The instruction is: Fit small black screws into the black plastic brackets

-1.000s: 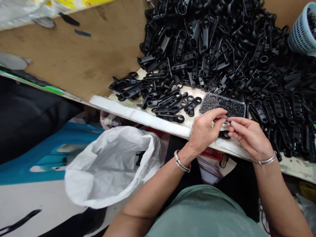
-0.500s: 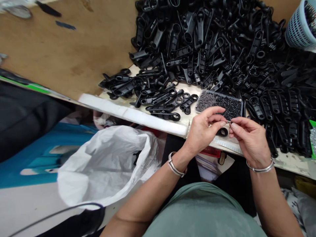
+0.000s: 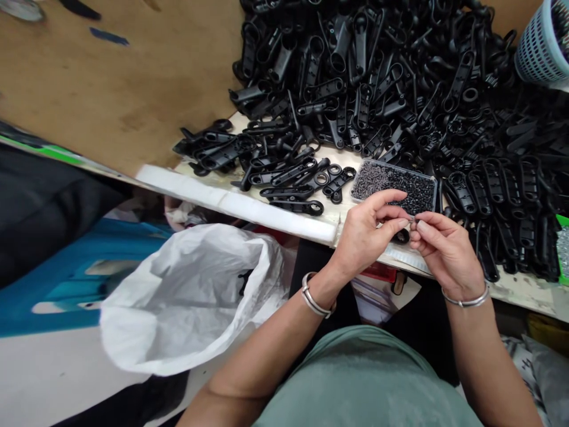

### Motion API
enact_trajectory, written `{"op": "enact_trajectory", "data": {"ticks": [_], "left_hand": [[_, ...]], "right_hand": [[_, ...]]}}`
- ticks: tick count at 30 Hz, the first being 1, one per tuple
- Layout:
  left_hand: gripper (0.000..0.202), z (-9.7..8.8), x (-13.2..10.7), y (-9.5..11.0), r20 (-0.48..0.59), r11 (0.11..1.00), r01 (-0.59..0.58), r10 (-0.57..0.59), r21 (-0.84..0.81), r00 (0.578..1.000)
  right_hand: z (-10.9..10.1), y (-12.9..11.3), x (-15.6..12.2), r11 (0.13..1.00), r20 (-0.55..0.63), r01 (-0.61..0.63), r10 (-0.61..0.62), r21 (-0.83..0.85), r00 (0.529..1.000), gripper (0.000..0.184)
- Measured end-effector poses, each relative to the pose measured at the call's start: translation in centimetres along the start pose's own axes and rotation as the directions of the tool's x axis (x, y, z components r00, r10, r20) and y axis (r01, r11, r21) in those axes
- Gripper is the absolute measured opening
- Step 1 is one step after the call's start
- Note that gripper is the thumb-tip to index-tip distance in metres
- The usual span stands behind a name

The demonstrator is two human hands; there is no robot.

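Observation:
My left hand is closed in a pinch, thumb against a fingertip, at the front edge of the bench. My right hand pinches just beside it, its fingertips almost meeting the left ones. Something tiny sits between the fingertips, too small to name. Behind both hands stands a clear box of small parts, with grey pieces on its left side and black pieces on its right. Below the fingertips a black ring-ended part lies on the bench, partly hidden by my hands.
A large heap of black plastic parts covers the back of the bench. More black parts lie in rows at the right. A blue perforated basket stands at the far right. Below the white edge strip hangs an open white sack.
My right hand has moved slightly left, closer to the left fingertips. The left hand keeps its pinch almost in place, and the view has shifted a little.

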State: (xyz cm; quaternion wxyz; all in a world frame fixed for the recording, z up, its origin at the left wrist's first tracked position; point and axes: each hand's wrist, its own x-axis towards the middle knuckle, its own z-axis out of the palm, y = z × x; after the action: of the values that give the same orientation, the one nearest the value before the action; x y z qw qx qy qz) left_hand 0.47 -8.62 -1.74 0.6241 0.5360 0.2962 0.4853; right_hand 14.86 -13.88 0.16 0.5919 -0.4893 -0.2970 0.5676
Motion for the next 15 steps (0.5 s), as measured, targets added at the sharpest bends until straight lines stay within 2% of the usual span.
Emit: {"op": "enact_trajectory", "data": {"ticks": [5, 15], "left_hand": [[0.036, 0.14, -0.05, 0.05, -0.004, 1.000, 0.017, -0.017, -0.024, 1.000], [0.038, 0.42, -0.26, 0.16, -0.007, 1.000, 0.027, -0.027, -0.013, 1.000]], "right_hand": [[-0.35, 0.12, 0.01, 0.996, 0.029, -0.065, 0.063, 0.061, 0.998, 0.026], [-0.88, 0.66, -0.14, 0.998, 0.036, -0.051, 0.049, 0.049, 0.998, 0.026]]}}
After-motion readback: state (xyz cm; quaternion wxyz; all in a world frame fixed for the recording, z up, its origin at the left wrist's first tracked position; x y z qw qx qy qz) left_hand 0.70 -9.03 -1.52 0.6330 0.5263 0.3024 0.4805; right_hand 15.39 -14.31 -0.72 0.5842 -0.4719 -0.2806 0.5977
